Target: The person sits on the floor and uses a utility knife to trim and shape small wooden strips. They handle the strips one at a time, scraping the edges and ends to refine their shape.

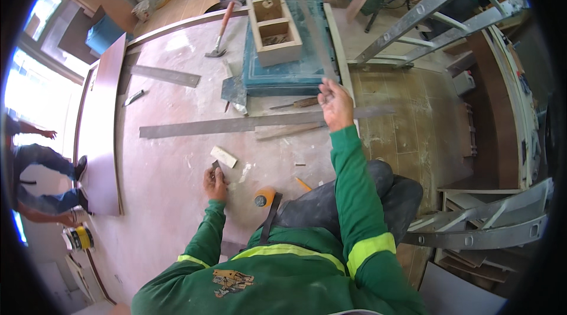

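Note:
My right hand (335, 105) is closed at the near end of a long, thin grey strip (319, 40), which slants away along the blue case and looks smeared by motion. My left hand (215, 185) is low over the dusty work surface, its fingers pinched on a small dark flat piece (216, 164). Just beyond those fingertips lies a pale block (224, 156). Between the two hands, a long dark strip (230, 126) crosses the surface, with a shorter wooden strip (286, 131) against it. An orange bottle with a dark cap (266, 197) and a yellow pencil (303, 184) are near my lap.
A blue case (283, 82) bears a wooden compartment box (277, 52). Around it are a hammer (221, 31), a flat strip (165, 75) and a knife (134, 98). Ladders (425, 37) stand at right. People are at the left (44, 167) and far side.

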A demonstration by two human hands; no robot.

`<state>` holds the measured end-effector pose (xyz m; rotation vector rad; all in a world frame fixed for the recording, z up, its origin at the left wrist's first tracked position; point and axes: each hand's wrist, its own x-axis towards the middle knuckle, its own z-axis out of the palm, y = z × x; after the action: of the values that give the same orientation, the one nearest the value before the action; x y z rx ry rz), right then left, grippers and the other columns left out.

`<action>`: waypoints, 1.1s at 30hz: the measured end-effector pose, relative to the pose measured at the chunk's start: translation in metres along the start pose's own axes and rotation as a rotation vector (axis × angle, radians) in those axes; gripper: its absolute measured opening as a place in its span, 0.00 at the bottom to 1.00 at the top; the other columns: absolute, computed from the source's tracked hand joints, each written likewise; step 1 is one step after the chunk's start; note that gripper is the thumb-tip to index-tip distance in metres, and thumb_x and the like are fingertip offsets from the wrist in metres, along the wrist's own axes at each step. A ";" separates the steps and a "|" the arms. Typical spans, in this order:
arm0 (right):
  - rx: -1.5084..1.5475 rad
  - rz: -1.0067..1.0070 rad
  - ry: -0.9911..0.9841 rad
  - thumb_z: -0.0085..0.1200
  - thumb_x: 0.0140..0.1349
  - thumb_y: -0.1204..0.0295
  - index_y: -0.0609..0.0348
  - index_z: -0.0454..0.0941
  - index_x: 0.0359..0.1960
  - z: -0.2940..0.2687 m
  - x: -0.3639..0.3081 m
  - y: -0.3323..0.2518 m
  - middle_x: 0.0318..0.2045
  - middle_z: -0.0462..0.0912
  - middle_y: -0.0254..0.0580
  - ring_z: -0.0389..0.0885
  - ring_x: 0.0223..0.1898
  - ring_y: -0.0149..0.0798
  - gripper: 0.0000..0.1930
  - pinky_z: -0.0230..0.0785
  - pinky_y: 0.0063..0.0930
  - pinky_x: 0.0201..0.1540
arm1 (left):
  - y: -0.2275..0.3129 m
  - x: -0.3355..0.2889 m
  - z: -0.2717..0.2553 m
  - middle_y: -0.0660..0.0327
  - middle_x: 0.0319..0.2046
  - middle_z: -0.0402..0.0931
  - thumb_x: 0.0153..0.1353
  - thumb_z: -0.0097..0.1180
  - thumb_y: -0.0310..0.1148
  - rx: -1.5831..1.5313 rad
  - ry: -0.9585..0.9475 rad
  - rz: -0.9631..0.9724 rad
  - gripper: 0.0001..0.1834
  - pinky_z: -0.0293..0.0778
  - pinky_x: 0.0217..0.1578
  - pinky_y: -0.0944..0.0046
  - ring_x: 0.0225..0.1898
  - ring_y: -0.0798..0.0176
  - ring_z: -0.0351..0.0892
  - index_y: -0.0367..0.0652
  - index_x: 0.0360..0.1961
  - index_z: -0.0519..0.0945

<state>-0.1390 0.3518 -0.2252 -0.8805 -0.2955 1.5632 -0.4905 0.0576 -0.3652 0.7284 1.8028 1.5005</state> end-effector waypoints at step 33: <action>-0.876 -0.695 0.377 0.49 0.80 0.60 0.57 0.74 0.36 -0.244 -0.340 -0.162 0.22 0.72 0.29 0.69 0.26 0.25 0.16 0.63 0.23 0.32 | 0.073 -0.111 0.060 0.52 0.57 0.78 0.51 0.83 0.44 0.433 -0.737 0.315 0.42 0.77 0.60 0.50 0.59 0.53 0.78 0.40 0.62 0.75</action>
<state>0.1292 -0.0029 -0.1630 -1.5076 -0.9342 0.5602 -0.3751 0.0216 -0.2842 1.5947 1.4640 0.8182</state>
